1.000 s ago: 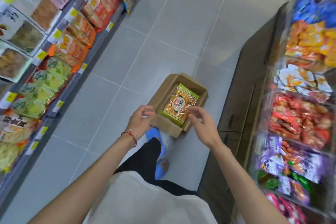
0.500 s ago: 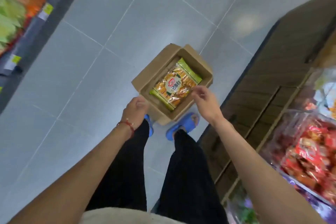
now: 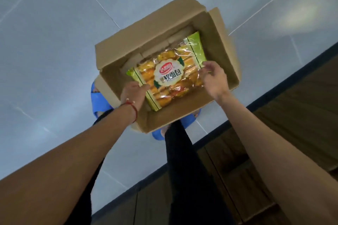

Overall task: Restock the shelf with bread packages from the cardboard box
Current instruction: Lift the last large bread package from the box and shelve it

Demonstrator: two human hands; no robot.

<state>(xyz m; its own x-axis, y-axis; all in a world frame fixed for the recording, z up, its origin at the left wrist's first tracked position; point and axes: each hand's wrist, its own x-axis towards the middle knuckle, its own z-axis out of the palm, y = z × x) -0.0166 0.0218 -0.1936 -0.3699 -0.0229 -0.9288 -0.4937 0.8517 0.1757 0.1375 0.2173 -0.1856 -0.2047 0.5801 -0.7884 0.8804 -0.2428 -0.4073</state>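
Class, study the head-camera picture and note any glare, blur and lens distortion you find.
Head view: a pale glare patch on the floor tiles at upper right; bright sheen on the bread package film, label readable; left hand and right hand slightly soft-edged, likely motion blur; the wide-angle lens makes the forearms loom large toward the bottom edge.

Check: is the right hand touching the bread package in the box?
Touching. The head view shows the right hand pinching the clear side edge of the bread package, fingers overlapping the wrapper with no gap, inside the cardboard box.
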